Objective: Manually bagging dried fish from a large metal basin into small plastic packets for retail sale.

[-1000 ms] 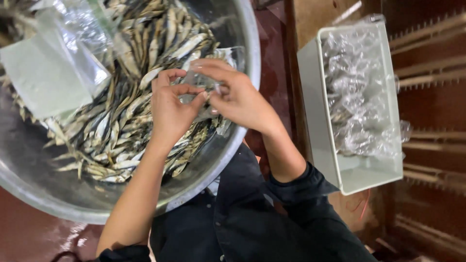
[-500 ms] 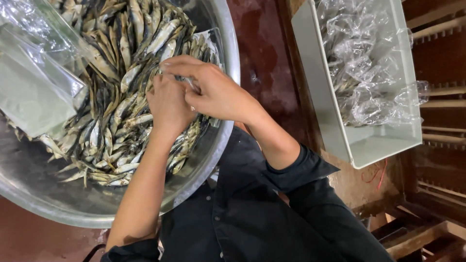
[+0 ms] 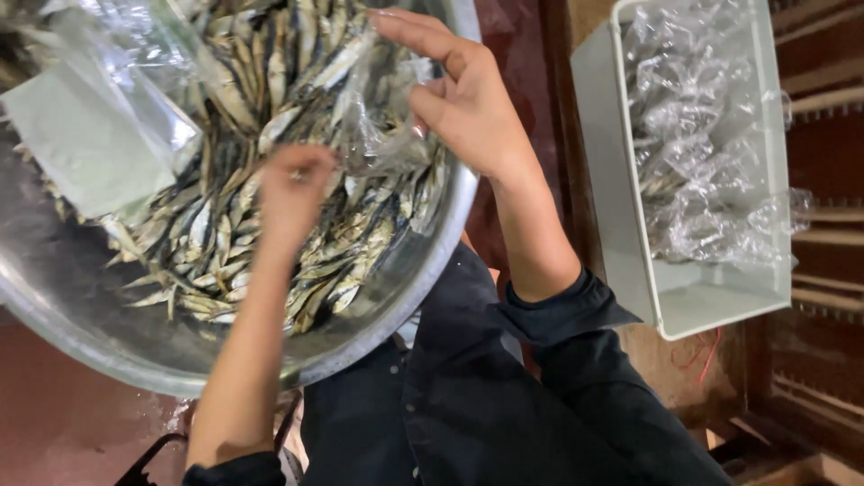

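We hold a clear bag (image 3: 382, 126) over the bowl (image 3: 396, 310), right hand (image 3: 468, 103) grasping its edge, left hand (image 3: 292, 193) pinching fish (image 3: 270, 81) beside it; the tray (image 3: 630, 261) is nearly full of bagged fish, while most fish remain loose.

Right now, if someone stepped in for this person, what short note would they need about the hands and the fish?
Left hand: down on the small dried fish in the metal basin, fingers bunched.
Right hand: holds open a clear plastic bag over the pile.
Done: white tray on the right already holds many filled clear bags.
Left: the basin is heaped with loose fish; the held bag looks nearly empty.
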